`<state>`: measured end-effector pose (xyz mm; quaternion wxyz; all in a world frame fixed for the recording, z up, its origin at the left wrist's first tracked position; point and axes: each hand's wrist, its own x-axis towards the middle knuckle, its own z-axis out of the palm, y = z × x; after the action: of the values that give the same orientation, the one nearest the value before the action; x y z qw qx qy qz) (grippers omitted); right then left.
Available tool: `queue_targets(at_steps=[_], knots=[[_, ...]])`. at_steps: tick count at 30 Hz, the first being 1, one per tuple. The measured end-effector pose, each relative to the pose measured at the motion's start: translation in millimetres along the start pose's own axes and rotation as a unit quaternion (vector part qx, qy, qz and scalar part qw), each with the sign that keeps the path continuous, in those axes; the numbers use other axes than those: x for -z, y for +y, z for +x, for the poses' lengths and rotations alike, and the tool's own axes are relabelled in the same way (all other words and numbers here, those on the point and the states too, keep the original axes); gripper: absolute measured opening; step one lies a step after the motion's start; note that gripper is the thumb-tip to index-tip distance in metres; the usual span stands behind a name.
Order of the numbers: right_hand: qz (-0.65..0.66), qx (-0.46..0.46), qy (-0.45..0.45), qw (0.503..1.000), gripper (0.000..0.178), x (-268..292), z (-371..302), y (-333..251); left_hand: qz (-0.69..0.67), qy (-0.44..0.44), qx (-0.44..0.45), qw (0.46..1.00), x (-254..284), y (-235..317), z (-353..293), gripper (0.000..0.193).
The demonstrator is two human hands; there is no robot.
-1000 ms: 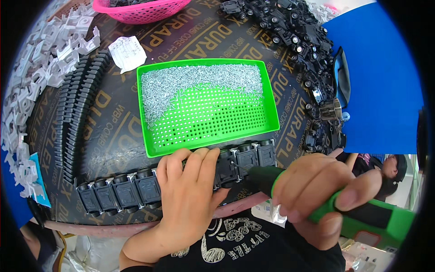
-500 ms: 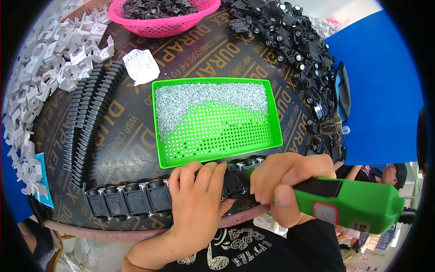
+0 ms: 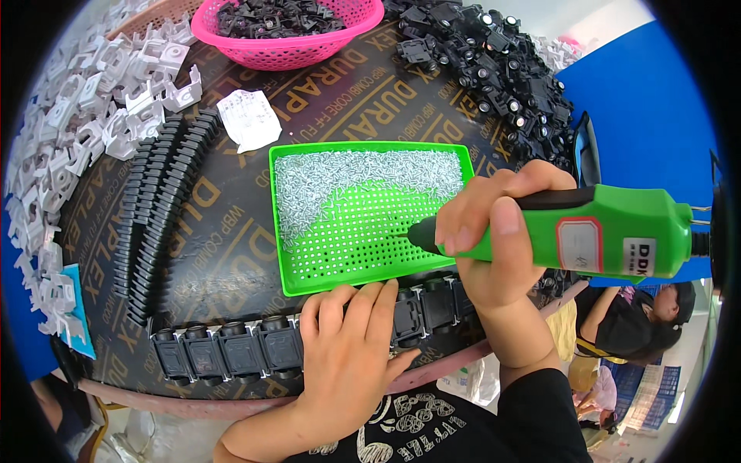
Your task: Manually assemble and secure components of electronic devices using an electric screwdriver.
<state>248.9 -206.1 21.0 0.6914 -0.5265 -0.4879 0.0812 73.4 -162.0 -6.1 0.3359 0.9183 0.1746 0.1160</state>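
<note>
My right hand is wrapped round a green and black electric screwdriver. Its dark tip points left, over the lower right part of a green perforated tray. Small silver screws are heaped along the tray's far and left sides. A row of black toy car chassis with small wheels runs along the near table edge. Across this row lies my left hand, fingers over its far side and thumb on the near side, holding it. The chassis under that hand are hidden.
White plastic parts pile up at the left, beside stacked black strips. A pink basket of black parts stands at the back, near a crumpled paper. Black wheeled assemblies heap at the right. Another person sits beyond.
My right hand has lifted the screwdriver off the chassis row and moved it away, up over the tray. My left hand stays on the row, its thumb now stretched outward.
</note>
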Motion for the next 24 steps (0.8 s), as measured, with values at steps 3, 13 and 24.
queue_targets(at_steps=[3, 13, 24], knots=[[-0.014, 0.01, 0.002, 1.0, 0.02, 1.5, -2.9, 10.3, -0.002, 0.015, -0.009, 1.0, -6.8, -4.3, -1.8, 0.068], [-0.017, -0.009, 0.027, 0.999, 0.019, -8.9, -4.5, -2.2, -0.009, 0.02, 0.01, 1.0, -4.5, -7.1, -5.9, 0.066], [0.05, 0.008, -0.114, 0.992, 0.028, 0.9, -31.8, -68.3, -0.01, 0.0, 0.012, 1.0, -1.2, -7.1, -1.5, 0.064]])
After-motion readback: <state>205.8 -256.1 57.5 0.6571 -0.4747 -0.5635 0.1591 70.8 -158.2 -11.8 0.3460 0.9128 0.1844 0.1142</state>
